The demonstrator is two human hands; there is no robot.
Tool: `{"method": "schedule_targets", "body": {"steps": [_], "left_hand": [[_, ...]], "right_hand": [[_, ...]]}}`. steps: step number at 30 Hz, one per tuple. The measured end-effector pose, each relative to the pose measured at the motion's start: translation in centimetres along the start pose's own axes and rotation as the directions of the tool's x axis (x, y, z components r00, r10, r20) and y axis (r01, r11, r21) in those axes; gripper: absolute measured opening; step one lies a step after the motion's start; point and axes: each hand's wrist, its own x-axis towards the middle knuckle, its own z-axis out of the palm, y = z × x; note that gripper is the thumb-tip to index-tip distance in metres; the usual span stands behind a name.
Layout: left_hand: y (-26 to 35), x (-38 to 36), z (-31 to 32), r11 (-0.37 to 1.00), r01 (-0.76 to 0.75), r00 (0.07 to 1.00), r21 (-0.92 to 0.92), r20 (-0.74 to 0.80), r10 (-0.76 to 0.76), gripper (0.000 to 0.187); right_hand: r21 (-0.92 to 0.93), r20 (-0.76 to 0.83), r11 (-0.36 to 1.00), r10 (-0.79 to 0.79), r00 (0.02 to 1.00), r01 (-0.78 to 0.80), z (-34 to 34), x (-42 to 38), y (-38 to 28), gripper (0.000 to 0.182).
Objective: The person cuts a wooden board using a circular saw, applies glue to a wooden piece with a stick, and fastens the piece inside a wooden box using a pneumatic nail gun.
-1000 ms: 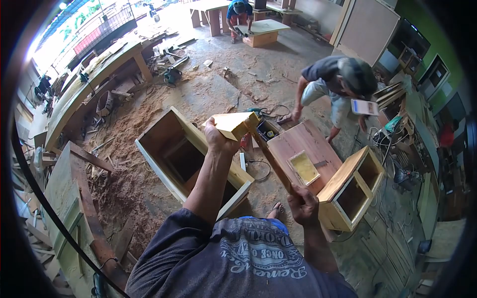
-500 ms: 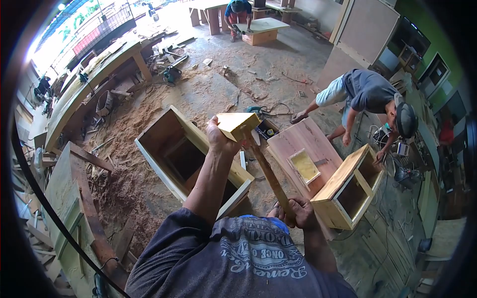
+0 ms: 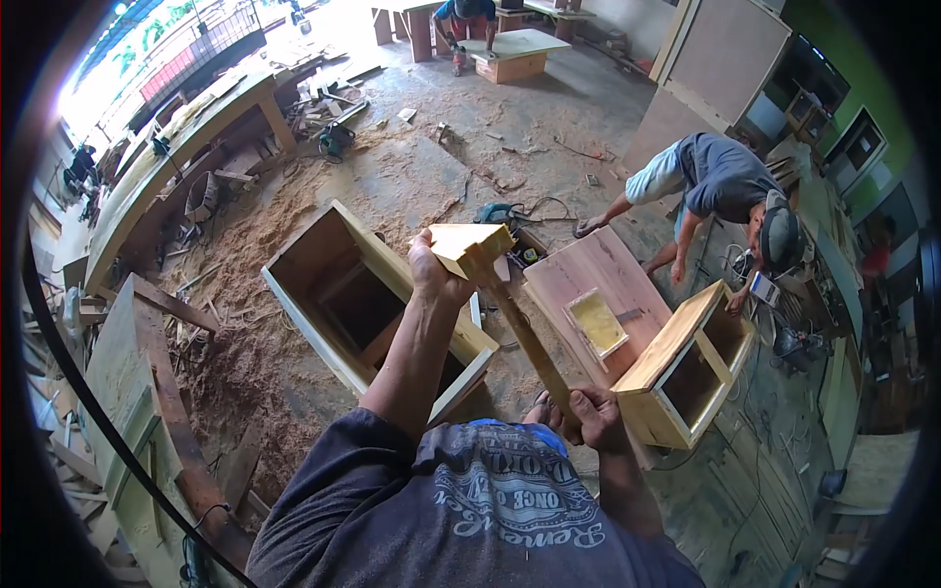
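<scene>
My left hand is closed around a pale, block-like end of a wooden piece, thumb along its side. A long narrow bar slants from that end down to my right hand, which grips its lower end with the thumb on top. The piece is held up in front of my chest. Beneath my left forearm lies an open wooden cabinet box. Near my right hand rests a smaller two-compartment wooden box beside a broad plank panel with a small yellow-faced frame on it.
A co-worker bends over the smaller box, one hand at its edge. Farther off, another person works at a low board-topped box. Sawdust, a power tool and cords cover the floor; a long bench stands left.
The wooden piece has turned slightly in my hands, which keep their grip. The nearby co-worker's hand has risen to the smaller box's edge. The far person has shifted a tool.
</scene>
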Motion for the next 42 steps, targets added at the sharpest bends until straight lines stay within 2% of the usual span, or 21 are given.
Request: {"method": "schedule_targets", "body": {"steps": [2, 4, 5, 8, 17, 19, 20, 22, 23, 24, 25, 26, 30, 33, 35, 36, 37, 38, 39, 41, 42], "left_hand": [[0.2, 0.7, -1.0, 1.000, -0.004, 1.000, 0.024, -0.026, 0.005, 0.052], [0.8, 2.0, -3.1, 0.995, 0.098, 0.988, -0.001, 0.124, -0.097, 0.052], [0.5, 2.3, -3.5, 0.995, 0.104, 0.987, 0.002, 0.121, -0.103, 0.052], [-0.6, 0.6, -2.0, 0.999, 0.018, 1.000, 0.036, -0.003, -0.018, 0.050], [-0.7, 0.8, -2.2, 0.997, 0.027, 0.999, 0.073, -0.047, -0.024, 0.048], [-0.5, 1.4, -2.5, 0.999, 0.030, 1.000, 0.044, -0.003, -0.030, 0.047], [-0.5, 1.6, -2.7, 0.999, 0.039, 0.998, 0.018, 0.040, -0.039, 0.046], [-1.0, 0.1, -0.9, 1.000, -0.008, 1.000, 0.025, -0.025, 0.009, 0.044], [-1.4, -0.2, -0.2, 0.998, -0.052, 0.995, 0.037, -0.087, 0.055, 0.043], [-1.5, -0.1, 0.0, 0.999, -0.039, 0.998, -0.004, -0.040, 0.039, 0.042], [-1.7, -0.3, -0.1, 0.996, -0.052, 0.998, 0.070, -0.026, 0.054, 0.045], [-1.9, -0.4, -0.1, 0.993, -0.066, 0.997, 0.097, -0.040, 0.070, 0.045], [-2.6, 1.9, -2.1, 0.984, -0.123, 0.987, 0.129, -0.087, 0.135, 0.046], [-3.1, 3.6, -3.6, 0.974, -0.131, 0.980, 0.182, -0.125, 0.155, 0.042], [-2.8, 5.9, -5.5, 0.973, -0.104, 0.982, 0.208, -0.134, 0.134, 0.050], [-2.4, 6.6, -6.9, 0.982, -0.067, 0.993, 0.177, -0.089, 0.084, 0.049], [-1.7, 7.0, -7.9, 0.989, -0.031, 0.998, 0.143, -0.043, 0.038, 0.049], [-1.6, 7.3, -9.1, 0.979, -0.077, 0.996, 0.189, -0.034, 0.085, 0.047], [-1.5, 7.4, -10.0, 0.954, -0.119, 0.980, 0.277, -0.124, 0.158, 0.047], [-1.5, 6.8, -11.7, 0.933, -0.079, 0.971, 0.351, -0.185, 0.152, 0.050], [-1.8, 6.4, -12.3, 0.905, -0.075, 0.965, 0.419, -0.198, 0.171, 0.053]], "right_hand": [[-0.007, -0.021, 1.000, 0.002, 1.000, -0.002, 0.3, 0.0, 0.1, 0.033], [-0.012, -0.041, 1.000, 0.004, 0.999, -0.005, 0.3, 0.4, 0.2, 0.033], [-0.035, -0.055, 0.999, 0.001, 0.998, -0.002, 0.0, 0.7, 0.2, 0.034], [-0.003, -0.079, 1.000, 0.012, 0.997, -0.013, -1.0, 1.4, -0.3, 0.034], [0.030, -0.097, 0.999, -0.036, 0.995, 0.039, -1.2, 0.4, 0.4, 0.031], [-0.156, -0.170, 0.965, -0.237, 0.956, 0.212, -1.3, 0.2, 1.4, 0.024], [-0.155, -0.168, 0.966, -0.234, 0.958, 0.209, -1.3, 0.1, 1.5, 0.024], [-0.508, -0.144, 0.774, -0.509, 0.849, 0.378, -0.1, -0.1, 0.7, 0.020], [-0.508, -0.153, 0.776, -0.508, 0.847, 0.374, -0.2, 0.1, 0.8, 0.020], [-0.631, -0.079, 0.643, -0.610, 0.788, 0.434, -0.3, 0.3, 1.2, 0.021], [-0.737, 0.002, 0.489, -0.690, 0.724, 0.467, -0.4, 0.3, 1.6, 0.022], [-0.739, -0.009, 0.489, -0.695, 0.719, 0.463, -0.5, 0.3, 2.2, 0.024], [-0.665, -0.118, 0.606, -0.663, 0.739, 0.437, -1.1, -0.2, 2.7, 0.027], [-0.707, -0.133, 0.601, -0.631, 0.764, 0.373, -2.3, -0.4, 3.1, 0.027], [-0.498, -0.155, 0.776, -0.520, 0.840, 0.388, -3.6, -0.7, 3.6, 0.027], [-0.170, -0.317, 0.955, -0.287, 0.904, 0.244, -4.6, -1.3, 7.0, 0.028], [-0.160, -0.332, 0.962, -0.265, 0.905, 0.223, -5.5, -1.4, 7.2, 0.028], [-0.085, -0.462, 0.987, -0.162, 0.872, 0.139, -6.9, -1.0, 7.1, 0.029], [0.000, -0.576, 0.998, -0.053, 0.816, 0.064, -8.4, -0.6, 7.2, 0.030], [-0.060, -0.617, 0.998, -0.007, 0.787, -0.037, -13.4, -0.8, 13.7, 0.029], [-0.020, -0.638, 0.985, 0.119, 0.761, -0.171, -15.6, -1.1, 16.5, 0.028]]}}
